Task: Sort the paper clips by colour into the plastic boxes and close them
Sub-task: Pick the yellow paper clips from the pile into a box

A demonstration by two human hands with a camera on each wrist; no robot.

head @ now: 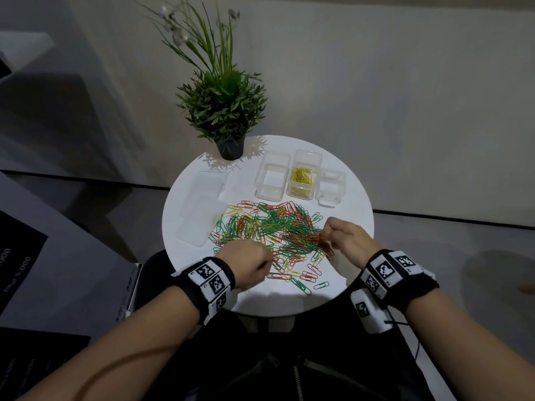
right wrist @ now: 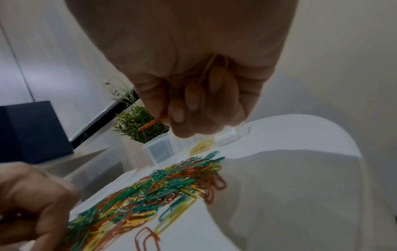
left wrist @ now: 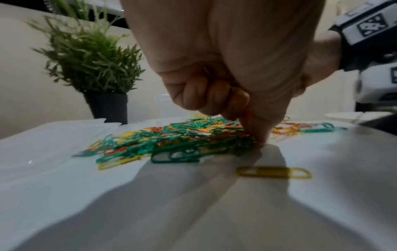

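Observation:
A heap of green, red and yellow paper clips (head: 278, 230) covers the middle of the round white table (head: 356, 204). Behind it stand three open clear boxes: an empty one (head: 272, 178), one holding yellow clips (head: 302, 180) and a smaller empty one (head: 330, 188). My left hand (head: 267, 257) is curled at the heap's near left, thumb and forefinger pinching down into the clips (left wrist: 255, 137). My right hand (head: 330, 231) hovers curled over the heap's right edge. It holds a red clip (right wrist: 148, 125) sticking out past the fingers and a yellow one (right wrist: 214, 61) tucked in the palm.
Clear lids (head: 202, 204) lie stacked at the table's left. A potted plant (head: 228, 111) stands at the back edge. One yellow clip (left wrist: 272, 172) lies alone near my left hand. Dark furniture (head: 43, 256) sits to the left of the table.

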